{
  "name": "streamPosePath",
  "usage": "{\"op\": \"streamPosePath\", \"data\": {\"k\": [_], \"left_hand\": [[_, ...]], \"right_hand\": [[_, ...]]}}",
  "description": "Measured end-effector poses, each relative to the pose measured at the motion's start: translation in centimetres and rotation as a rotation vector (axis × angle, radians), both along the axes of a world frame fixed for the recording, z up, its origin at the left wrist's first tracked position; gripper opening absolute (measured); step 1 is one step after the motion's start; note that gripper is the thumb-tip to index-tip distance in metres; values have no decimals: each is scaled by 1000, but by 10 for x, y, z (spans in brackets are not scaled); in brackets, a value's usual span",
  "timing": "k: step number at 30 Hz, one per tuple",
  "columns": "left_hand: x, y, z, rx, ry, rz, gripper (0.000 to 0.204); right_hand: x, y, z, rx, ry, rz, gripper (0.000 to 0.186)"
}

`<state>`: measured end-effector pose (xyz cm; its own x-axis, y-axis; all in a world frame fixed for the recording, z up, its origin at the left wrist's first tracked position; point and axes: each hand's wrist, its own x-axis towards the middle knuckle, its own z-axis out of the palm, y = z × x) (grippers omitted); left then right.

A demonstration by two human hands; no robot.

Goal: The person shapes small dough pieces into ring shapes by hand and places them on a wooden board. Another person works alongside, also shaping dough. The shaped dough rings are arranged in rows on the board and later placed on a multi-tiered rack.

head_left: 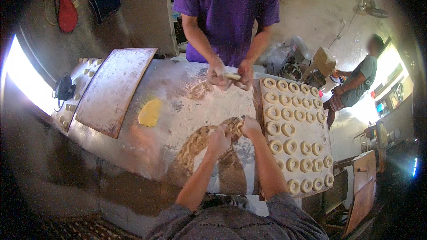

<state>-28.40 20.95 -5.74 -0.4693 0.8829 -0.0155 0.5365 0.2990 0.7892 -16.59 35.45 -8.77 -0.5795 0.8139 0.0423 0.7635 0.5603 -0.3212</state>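
Observation:
Over the floured table, my left hand is closed with its fingers curled inward; what it grips is hidden. Close beside it, my right hand pinches a small pale piece of dough. To their right lies a board with rows of pale dough rings. Across the table, a person in a purple shirt holds another piece of dough in both hands. A flat yellow lump of dough rests on the table to my left.
A large flour-dusted board lies at the left, beside a tray with small dough pieces and a black fan-like object. Pots and a carton stand behind the right-hand board. Another person stands farther right.

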Motion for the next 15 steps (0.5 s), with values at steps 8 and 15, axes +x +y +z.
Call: {"op": "streamPosePath", "data": {"k": [8,15], "left_hand": [[-25,-34,55,267,-453,-95,26],[-17,-33,71,380,4,35,26]], "right_hand": [[2,-71,97,-554,587,96,41],[-29,-78,87,-213,730,75,57]]}}
